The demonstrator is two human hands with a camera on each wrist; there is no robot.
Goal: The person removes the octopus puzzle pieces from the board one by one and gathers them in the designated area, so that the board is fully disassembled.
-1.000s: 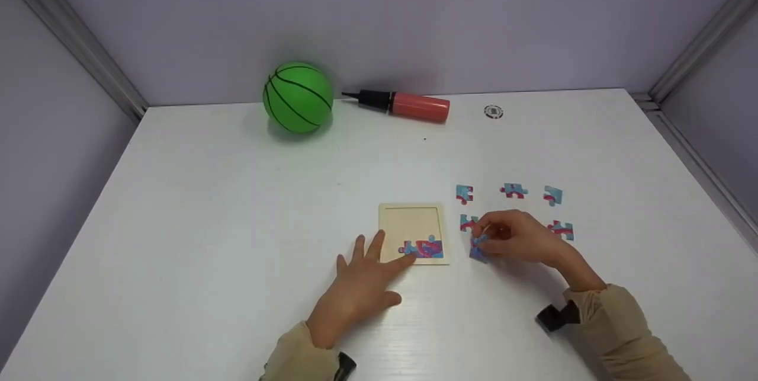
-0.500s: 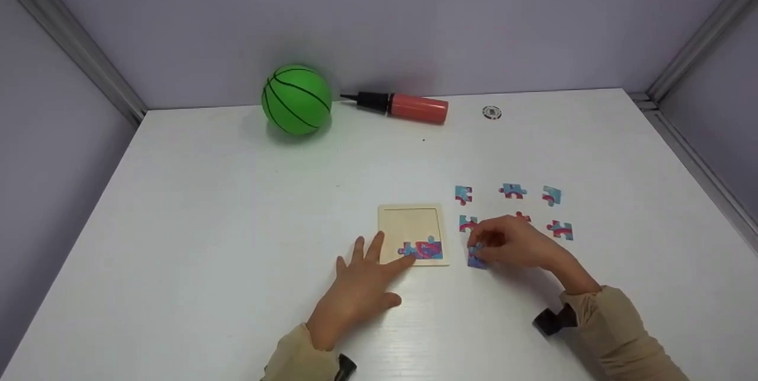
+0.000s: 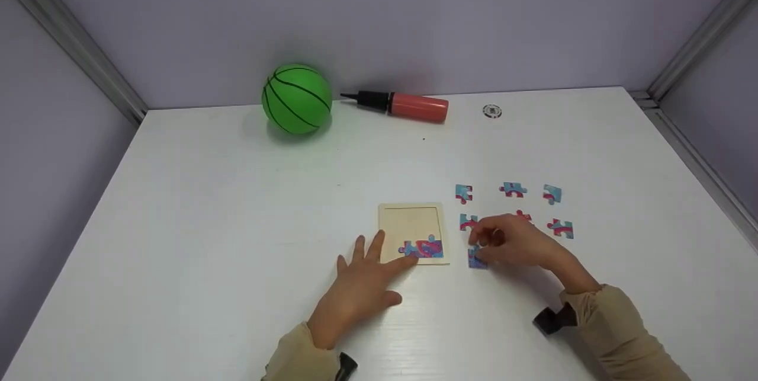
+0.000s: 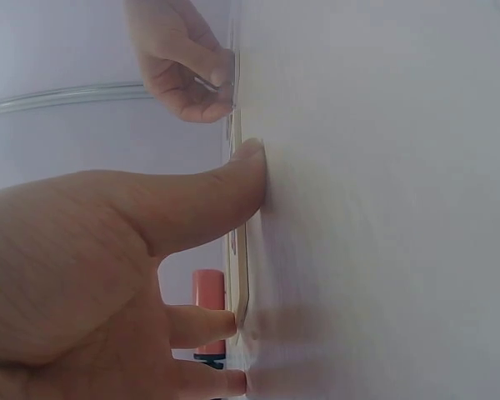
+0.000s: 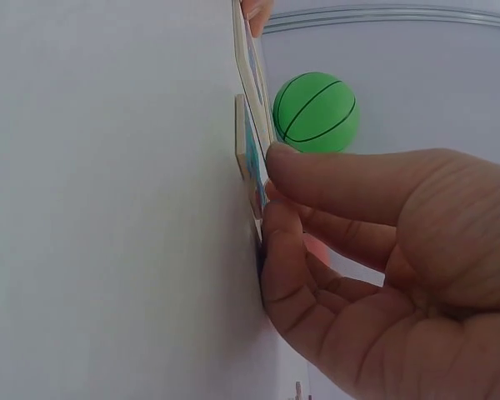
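A shallow square wooden puzzle tray (image 3: 411, 220) lies on the white table, with two joined blue, pink and purple pieces (image 3: 431, 247) in its near right corner. My left hand (image 3: 357, 293) has its fingers spread, the index finger over the tray's near edge by those pieces and another at the left edge. Just right of the tray, my right hand (image 3: 514, 243) pinches a blue-purple puzzle piece (image 3: 475, 261) low at the tabletop. In the right wrist view, thumb and curled fingers meet at this piece (image 5: 248, 142), partly covering it.
Loose puzzle pieces lie beyond the right hand, including a corner piece (image 3: 552, 194), a piece (image 3: 468, 222) close to the fingers and one (image 3: 560, 228) farther right. At the back are a green ball (image 3: 297, 99), a red-black hand pump (image 3: 417, 107) and a poker chip (image 3: 492, 111).
The right hand has shifted slightly toward me, and its puzzle piece has turned a little straighter. A loose piece behind that hand now shows. My left hand stays in place.
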